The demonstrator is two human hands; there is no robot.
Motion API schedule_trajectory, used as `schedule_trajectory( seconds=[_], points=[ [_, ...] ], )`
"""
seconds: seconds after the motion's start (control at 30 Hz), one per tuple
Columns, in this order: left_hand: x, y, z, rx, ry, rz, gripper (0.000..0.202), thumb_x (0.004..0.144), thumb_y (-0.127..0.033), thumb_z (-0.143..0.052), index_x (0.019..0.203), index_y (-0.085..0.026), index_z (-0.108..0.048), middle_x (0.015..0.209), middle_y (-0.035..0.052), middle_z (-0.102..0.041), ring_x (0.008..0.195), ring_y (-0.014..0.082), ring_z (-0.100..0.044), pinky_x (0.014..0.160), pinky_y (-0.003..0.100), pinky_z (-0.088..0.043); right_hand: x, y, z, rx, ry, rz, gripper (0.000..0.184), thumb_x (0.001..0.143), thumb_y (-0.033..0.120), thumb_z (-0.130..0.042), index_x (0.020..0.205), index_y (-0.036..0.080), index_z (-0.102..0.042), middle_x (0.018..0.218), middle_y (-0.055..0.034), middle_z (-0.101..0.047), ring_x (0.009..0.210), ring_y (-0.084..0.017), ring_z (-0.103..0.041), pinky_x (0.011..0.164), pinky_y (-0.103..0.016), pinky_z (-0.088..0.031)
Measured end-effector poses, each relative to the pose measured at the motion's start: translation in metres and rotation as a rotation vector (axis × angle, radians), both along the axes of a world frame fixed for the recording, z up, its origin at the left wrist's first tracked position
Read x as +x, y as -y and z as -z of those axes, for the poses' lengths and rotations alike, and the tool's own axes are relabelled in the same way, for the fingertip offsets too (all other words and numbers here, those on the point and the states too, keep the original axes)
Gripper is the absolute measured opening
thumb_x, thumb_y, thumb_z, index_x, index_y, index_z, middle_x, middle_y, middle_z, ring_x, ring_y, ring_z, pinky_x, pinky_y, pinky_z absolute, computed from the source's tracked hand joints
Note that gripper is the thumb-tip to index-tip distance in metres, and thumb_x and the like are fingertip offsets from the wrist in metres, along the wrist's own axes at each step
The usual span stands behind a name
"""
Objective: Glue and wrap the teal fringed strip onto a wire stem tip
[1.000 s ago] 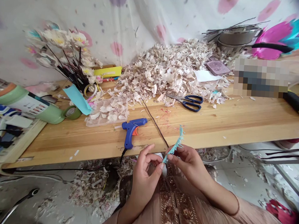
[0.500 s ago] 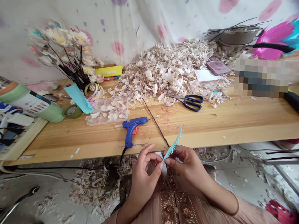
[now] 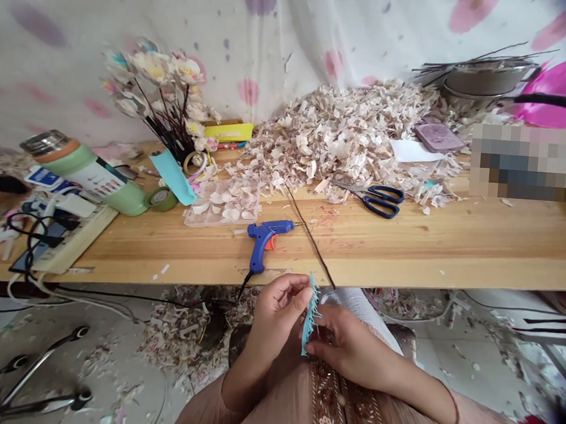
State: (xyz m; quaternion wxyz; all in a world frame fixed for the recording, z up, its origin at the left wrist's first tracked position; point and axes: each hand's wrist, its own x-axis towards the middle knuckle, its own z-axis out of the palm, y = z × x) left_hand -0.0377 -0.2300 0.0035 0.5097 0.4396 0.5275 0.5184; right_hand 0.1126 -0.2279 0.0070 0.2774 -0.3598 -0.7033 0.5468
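Note:
Between my hands, just off the table's front edge, is a narrow turquoise fringed paper strip, its cut fringe facing right. My left hand pinches its upper part between thumb and fingers. Lower down, my right hand is closed on the strip near its bottom end. A thin dark stick lies on the table beyond my hands, one end reaching past the edge. Left of the stick rests a blue glue gun with an orange trigger, its nozzle close to the stick.
Scissors lie before a large heap of pale petals. At left are a petal tray, a turquoise paper piece, a green flask, a power strip and bunched paper flowers. Pans stand back right.
The strip has turned from slanting to nearly upright and dropped lower. My left hand has moved up to its upper part, my right hand down to its lower end. The view has shifted left.

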Motion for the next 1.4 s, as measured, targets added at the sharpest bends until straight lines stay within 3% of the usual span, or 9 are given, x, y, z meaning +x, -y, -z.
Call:
schedule_trajectory(
  seconds=[0.1, 0.27, 0.53, 0.63, 0.73, 0.87, 0.97, 1.17, 1.4],
  points=[
    [0.000, 0.000, -0.002, 0.008, -0.003, -0.016, 0.021, 0.076, -0.035, -0.071, 0.087, -0.017, -0.070, 0.083, 0.0058, -0.071, 0.077, 0.0179, -0.065, 0.071, 0.029, -0.052, 0.000, 0.000, 0.000, -0.067, 0.053, -0.101, 0.022, 0.071, 0.000, -0.061, 0.069, 0.022, -0.060, 0.073, 0.0013, -0.064, 0.075, -0.019, -0.062, 0.070, -0.031, -0.049],
    [-0.001, 0.000, -0.006, 0.030, -0.021, -0.013, 0.014, 0.076, -0.031, -0.069, 0.079, -0.017, -0.066, 0.072, 0.0013, -0.065, 0.067, 0.0146, -0.060, 0.064, 0.026, -0.048, -0.002, 0.000, -0.002, -0.088, 0.090, -0.124, 0.021, 0.072, 0.001, -0.061, 0.068, 0.021, -0.059, 0.075, 0.0002, -0.064, 0.079, -0.020, -0.061, 0.072, -0.031, -0.047],
    [-0.004, 0.001, -0.003, 0.033, -0.015, -0.019, 0.013, 0.079, -0.030, -0.067, 0.077, -0.017, -0.064, 0.071, 0.0003, -0.061, 0.068, 0.0145, -0.057, 0.064, 0.025, -0.046, -0.003, 0.001, -0.006, 0.017, 0.191, -0.152, 0.017, 0.076, 0.005, -0.064, 0.070, 0.020, -0.058, 0.077, -0.0011, -0.064, 0.076, -0.019, -0.059, 0.071, -0.031, -0.045],
    [-0.007, 0.000, -0.002, 0.023, 0.003, -0.054, 0.013, 0.079, -0.030, -0.068, 0.077, -0.018, -0.064, 0.072, -0.0001, -0.061, 0.069, 0.0140, -0.057, 0.066, 0.024, -0.045, 0.006, -0.001, -0.008, 0.151, 0.203, -0.063, 0.010, 0.079, 0.023, -0.071, 0.080, 0.020, -0.061, 0.081, -0.0031, -0.066, 0.076, -0.020, -0.059, 0.069, -0.031, -0.046],
    [-0.011, -0.002, 0.000, -0.002, 0.058, -0.089, 0.014, 0.078, -0.030, -0.069, 0.080, -0.017, -0.064, 0.074, -0.0003, -0.061, 0.070, 0.0133, -0.056, 0.067, 0.024, -0.045, 0.017, -0.017, -0.007, 0.369, 0.245, 0.197, 0.021, 0.085, 0.035, -0.066, 0.097, 0.019, -0.061, 0.091, -0.0078, -0.067, 0.084, -0.023, -0.060, 0.073, -0.034, -0.046],
    [-0.014, -0.006, 0.002, -0.010, 0.127, -0.143, 0.014, 0.074, -0.029, -0.071, 0.078, -0.017, -0.064, 0.072, -0.0007, -0.060, 0.067, 0.0124, -0.055, 0.064, 0.023, -0.044, 0.019, -0.057, -0.001, 0.638, 0.604, 0.438, 0.022, 0.088, 0.034, -0.061, 0.096, 0.013, -0.061, 0.091, -0.0129, -0.066, 0.091, -0.030, -0.058, 0.078, -0.038, -0.044],
    [-0.016, -0.006, 0.002, -0.015, 0.143, -0.161, 0.014, 0.073, -0.029, -0.072, 0.076, -0.017, -0.064, 0.069, -0.0010, -0.059, 0.064, 0.0120, -0.054, 0.061, 0.023, -0.043, 0.014, -0.079, 0.004, 0.623, 0.835, 0.451, 0.017, 0.087, 0.032, -0.061, 0.086, 0.014, -0.061, 0.086, -0.0118, -0.066, 0.088, -0.029, -0.058, 0.074, -0.036, -0.042],
    [-0.020, -0.005, 0.006, -0.008, 0.141, -0.185, 0.015, 0.074, -0.030, -0.072, 0.078, -0.018, -0.065, 0.070, -0.0012, -0.060, 0.062, 0.0104, -0.052, 0.060, 0.022, -0.042, 0.013, -0.086, 0.003, 0.566, 0.961, 0.433, 0.019, 0.091, 0.019, -0.048, 0.078, 0.017, -0.062, 0.084, -0.0100, -0.069, 0.084, -0.024, -0.061, 0.068, -0.032, -0.037],
    [-0.020, -0.008, 0.010, 0.007, 0.158, -0.185, 0.017, 0.074, -0.031, -0.074, 0.079, -0.018, -0.066, 0.071, -0.0014, -0.060, 0.065, 0.0105, -0.052, 0.062, 0.021, -0.042, 0.013, -0.091, -0.005, 0.555, 1.041, 0.429, 0.020, 0.090, 0.031, -0.053, 0.078, 0.017, -0.060, 0.082, -0.0108, -0.069, 0.082, -0.026, -0.062, 0.063, -0.033, -0.034]
  ],
)
